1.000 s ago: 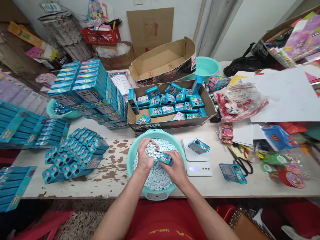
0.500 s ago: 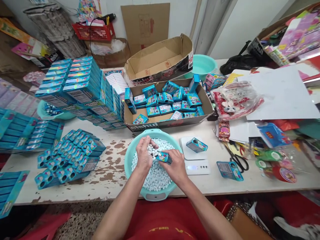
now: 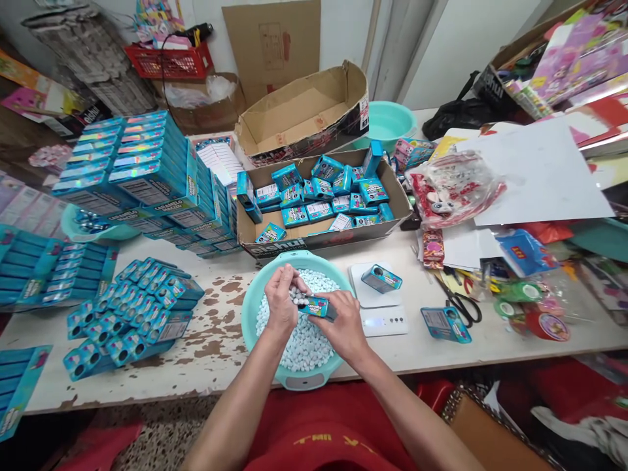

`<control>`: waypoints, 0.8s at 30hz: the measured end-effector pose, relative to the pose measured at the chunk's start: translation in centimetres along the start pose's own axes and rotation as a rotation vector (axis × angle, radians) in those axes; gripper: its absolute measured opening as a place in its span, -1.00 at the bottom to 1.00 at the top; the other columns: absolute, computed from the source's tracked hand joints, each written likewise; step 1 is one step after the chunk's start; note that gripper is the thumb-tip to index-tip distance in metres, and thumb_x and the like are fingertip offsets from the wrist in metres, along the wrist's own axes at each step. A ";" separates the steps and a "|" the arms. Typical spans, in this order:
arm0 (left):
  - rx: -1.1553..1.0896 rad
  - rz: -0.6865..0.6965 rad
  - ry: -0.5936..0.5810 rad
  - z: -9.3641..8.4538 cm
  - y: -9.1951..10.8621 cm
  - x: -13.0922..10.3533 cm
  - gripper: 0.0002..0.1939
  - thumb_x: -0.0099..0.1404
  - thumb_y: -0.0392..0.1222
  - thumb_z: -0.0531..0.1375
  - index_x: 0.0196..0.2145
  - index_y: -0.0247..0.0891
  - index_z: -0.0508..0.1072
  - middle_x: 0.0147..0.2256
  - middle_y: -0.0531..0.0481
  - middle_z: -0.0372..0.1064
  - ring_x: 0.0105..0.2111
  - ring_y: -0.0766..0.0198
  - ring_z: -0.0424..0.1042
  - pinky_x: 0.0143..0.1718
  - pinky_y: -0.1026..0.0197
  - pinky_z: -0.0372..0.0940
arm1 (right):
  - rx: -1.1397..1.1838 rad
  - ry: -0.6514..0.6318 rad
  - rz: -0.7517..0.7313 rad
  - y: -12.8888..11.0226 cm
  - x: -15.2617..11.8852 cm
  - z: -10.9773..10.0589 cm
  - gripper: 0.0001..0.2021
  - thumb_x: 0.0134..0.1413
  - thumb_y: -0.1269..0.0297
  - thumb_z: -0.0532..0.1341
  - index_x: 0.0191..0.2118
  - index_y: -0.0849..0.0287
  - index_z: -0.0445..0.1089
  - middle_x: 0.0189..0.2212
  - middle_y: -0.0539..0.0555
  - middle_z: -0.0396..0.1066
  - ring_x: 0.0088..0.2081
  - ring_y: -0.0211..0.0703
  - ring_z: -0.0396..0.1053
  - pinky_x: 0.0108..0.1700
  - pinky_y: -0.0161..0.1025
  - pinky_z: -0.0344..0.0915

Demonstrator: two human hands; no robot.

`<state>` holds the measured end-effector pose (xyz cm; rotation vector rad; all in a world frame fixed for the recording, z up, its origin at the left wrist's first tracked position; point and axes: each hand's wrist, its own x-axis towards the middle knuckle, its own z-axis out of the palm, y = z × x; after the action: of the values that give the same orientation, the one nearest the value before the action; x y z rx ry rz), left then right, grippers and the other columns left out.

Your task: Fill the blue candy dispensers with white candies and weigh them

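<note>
My right hand grips a small blue candy box on its side over the basin, its open end facing left. Cupped beside that opening, my left hand is closed around some pale candies. Below both hands, a turquoise basin holds a heap of small whitish candies. To the right, another blue box lies on the white digital scale. One more blue box rests on the table beside the scissors.
Behind the basin stands a cardboard carton of blue boxes. Stacked blue boxes and boxes with round holes occupy the left. Plastic bags, papers and tape rolls crowd the right.
Fewer candies show between my left hand and the box opening, and the box's dark opening is more visible. The whole view has shifted slightly; both hands stay over the basin.
</note>
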<state>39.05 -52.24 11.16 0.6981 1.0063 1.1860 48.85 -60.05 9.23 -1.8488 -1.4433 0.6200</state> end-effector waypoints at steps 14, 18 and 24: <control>-0.033 0.003 -0.167 0.2 0.8 -0.5 -0.72 0.19 0.01 0.15 -0.46 -0.27 0.32 -0.67 0.10 0.26 -0.69 0.34 0.31 -0.61 0.30 0.19 | 0.099 0.050 0.033 0.2 0.1 -0.4 -0.71 -0.16 0.33 0.36 -0.21 0.04 0.43 -0.28 0.03 0.46 -0.13 0.02 0.30 -0.11 -0.08 0.16; -0.012 0.177 -0.046 -0.3 1.4 0.5 -0.72 0.16 0.02 0.16 -0.47 -0.28 0.33 -0.64 0.09 0.27 -0.63 0.34 0.34 -0.53 0.27 0.26 | 0.182 0.071 -0.003 0.1 -0.1 -0.7 -0.68 -0.16 0.36 0.36 -0.18 0.05 0.42 -0.26 0.05 0.45 -0.13 0.01 0.30 -0.09 -0.08 0.19; 0.300 0.025 0.121 -4.5 -3.2 3.8 -0.65 0.13 0.12 0.15 -0.43 -0.26 0.34 -0.52 0.04 0.32 -0.49 0.30 0.37 -0.45 0.25 0.30 | 0.251 0.042 0.048 0.9 -0.1 -1.4 -0.66 -0.21 0.44 0.37 -0.21 0.06 0.44 -0.27 0.04 0.45 -0.15 0.00 0.33 -0.11 -0.08 0.23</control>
<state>36.46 -49.72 5.52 0.8839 1.2969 1.1196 50.45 -60.55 9.41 -1.6934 -1.2357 0.7450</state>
